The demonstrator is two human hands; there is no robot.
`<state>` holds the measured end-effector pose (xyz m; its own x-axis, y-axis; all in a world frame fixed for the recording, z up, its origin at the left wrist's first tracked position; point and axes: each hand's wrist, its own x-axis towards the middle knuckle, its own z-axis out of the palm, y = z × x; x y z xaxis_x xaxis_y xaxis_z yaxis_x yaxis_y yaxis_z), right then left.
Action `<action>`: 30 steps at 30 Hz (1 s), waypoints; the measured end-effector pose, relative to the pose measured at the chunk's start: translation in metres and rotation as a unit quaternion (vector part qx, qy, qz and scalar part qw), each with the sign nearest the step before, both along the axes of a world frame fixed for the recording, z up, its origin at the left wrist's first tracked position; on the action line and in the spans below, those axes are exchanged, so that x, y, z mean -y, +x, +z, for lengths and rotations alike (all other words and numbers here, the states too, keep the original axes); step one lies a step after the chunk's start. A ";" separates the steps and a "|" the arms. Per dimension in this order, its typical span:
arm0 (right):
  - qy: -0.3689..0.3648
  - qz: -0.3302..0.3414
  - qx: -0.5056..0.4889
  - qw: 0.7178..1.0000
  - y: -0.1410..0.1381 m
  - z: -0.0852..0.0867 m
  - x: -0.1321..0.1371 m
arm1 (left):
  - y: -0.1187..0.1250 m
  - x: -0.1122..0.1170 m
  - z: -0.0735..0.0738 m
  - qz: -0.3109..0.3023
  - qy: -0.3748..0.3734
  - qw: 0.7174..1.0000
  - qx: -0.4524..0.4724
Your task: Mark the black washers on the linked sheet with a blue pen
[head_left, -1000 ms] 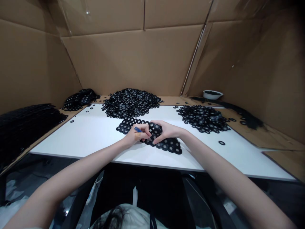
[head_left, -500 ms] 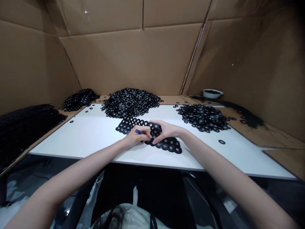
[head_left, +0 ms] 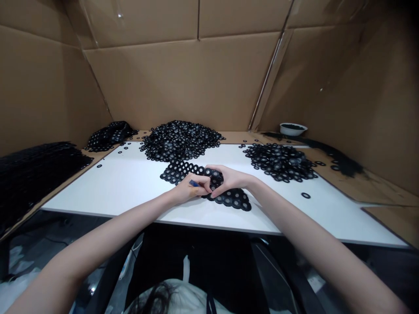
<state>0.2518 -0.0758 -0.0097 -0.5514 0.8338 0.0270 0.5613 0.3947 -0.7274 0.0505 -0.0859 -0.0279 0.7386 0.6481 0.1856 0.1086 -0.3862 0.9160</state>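
A sheet of joined black rings (head_left: 233,201) lies on the white board in front of me, pale showing through its holes. My right hand (head_left: 231,178) pinches this sheet, with the thumb at its near edge and the fingers over the far side. My left hand (head_left: 188,189) is closed, its fingertips against the sheet beside my right thumb. From its grip sticks out the blue end of a small slim tool (head_left: 194,183); the working tip is hidden by the fingers.
Heaps of loose black rings lie at the back centre (head_left: 180,139) and right (head_left: 278,161). A dark ring bundle (head_left: 111,136), black strands (head_left: 39,174) and a white bowl (head_left: 293,129) stand along the edges. Cardboard walls (head_left: 180,83) enclose the white board (head_left: 104,192).
My left hand has shifted slightly right, closer to my right thumb, and the blue tool has turned a little. My right hand keeps its hold on the sheet.
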 end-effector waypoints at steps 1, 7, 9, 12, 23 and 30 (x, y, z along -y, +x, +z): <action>0.001 0.001 -0.001 1.000 0.000 0.000 0.000 | 0.000 0.000 0.000 -0.002 -0.001 1.000 0.004; -0.002 0.013 -0.009 1.000 0.001 -0.003 -0.002 | 0.001 0.002 0.002 -0.012 -0.028 0.999 0.026; -0.006 0.013 -0.004 1.000 0.002 -0.002 -0.002 | 0.001 0.001 0.001 -0.002 -0.038 0.999 0.031; -0.021 0.011 0.017 1.000 0.003 -0.001 -0.003 | 0.003 -0.002 -0.001 0.016 -0.074 0.996 0.041; -0.069 0.104 0.032 0.992 0.015 0.016 0.000 | 0.002 -0.008 0.001 0.059 -0.134 0.985 0.092; -0.114 0.132 0.073 0.982 0.030 0.021 -0.002 | 0.000 -0.010 0.007 0.123 -0.091 0.976 0.152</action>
